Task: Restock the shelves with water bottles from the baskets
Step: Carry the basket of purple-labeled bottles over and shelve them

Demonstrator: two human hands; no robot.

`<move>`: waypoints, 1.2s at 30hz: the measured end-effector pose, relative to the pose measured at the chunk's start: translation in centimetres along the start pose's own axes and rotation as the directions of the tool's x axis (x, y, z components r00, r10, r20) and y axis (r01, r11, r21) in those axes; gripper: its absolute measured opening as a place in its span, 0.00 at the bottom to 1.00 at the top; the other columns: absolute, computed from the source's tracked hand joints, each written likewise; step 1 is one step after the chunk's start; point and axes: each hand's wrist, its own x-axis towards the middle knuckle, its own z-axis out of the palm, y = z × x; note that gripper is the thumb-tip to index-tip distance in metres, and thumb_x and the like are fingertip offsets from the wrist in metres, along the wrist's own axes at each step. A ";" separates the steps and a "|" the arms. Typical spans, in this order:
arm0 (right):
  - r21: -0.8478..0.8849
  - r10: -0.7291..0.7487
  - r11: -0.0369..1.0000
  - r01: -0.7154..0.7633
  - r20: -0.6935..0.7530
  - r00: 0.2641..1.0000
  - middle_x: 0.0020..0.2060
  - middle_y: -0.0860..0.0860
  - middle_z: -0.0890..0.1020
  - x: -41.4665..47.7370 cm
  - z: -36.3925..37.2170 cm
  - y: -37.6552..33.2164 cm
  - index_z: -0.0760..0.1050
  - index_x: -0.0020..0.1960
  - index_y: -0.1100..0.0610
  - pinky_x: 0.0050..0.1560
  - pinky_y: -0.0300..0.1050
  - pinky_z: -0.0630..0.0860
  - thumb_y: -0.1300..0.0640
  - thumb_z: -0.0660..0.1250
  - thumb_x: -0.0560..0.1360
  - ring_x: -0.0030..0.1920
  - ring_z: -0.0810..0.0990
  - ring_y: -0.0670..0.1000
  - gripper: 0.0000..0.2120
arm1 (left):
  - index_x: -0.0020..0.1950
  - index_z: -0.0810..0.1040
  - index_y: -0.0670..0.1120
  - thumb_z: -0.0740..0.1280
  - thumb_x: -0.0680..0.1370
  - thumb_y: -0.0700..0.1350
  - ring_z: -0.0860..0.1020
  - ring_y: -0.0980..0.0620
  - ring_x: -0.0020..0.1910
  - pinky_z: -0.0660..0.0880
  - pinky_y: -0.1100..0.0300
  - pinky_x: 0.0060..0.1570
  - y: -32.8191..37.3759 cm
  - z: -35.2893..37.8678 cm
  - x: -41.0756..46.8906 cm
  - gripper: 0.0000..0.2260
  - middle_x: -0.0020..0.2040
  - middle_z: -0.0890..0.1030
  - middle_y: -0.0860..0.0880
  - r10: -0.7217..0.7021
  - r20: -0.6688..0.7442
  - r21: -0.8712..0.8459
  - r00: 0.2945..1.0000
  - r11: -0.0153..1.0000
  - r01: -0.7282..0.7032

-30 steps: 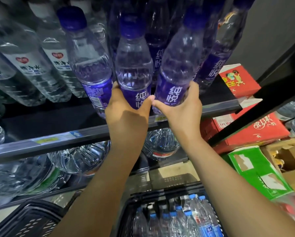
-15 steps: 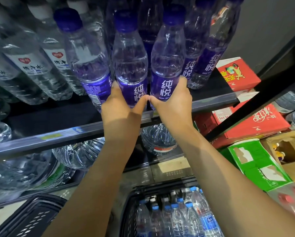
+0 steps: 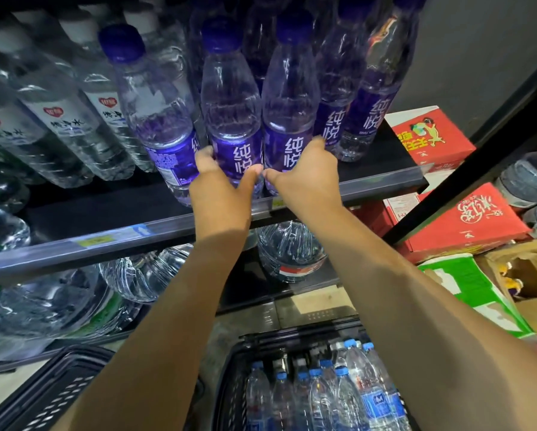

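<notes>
At the front edge of the shelf [image 3: 105,241], left hand [image 3: 222,194] curled round the base of an upright purple-labelled bottle [image 3: 231,113], right hand [image 3: 307,178] gripping the neighbouring bottle [image 3: 289,107], thumbs nearly touching, blue-capped bottles [image 3: 348,396] standing in the basket [image 3: 233,377] below.

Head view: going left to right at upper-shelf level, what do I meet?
White-capped bottles, purple-capped bottle, left-held purple bottle, right-held purple bottle, more purple bottles, red carton.
</notes>
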 end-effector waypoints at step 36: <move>-0.050 -0.271 0.962 0.268 -0.290 0.918 0.57 0.56 0.75 -7.5 -0.2 6.6 0.69 0.67 0.64 0.60 0.35 0.59 0.52 0.74 0.71 0.60 0.69 0.55 0.30 | 0.68 0.71 0.40 0.62 0.80 0.52 0.80 0.37 0.54 0.78 0.48 0.52 -3.4 -1.3 -6.9 0.21 0.58 0.80 0.39 0.290 0.056 0.232 0.955 0.927 -0.295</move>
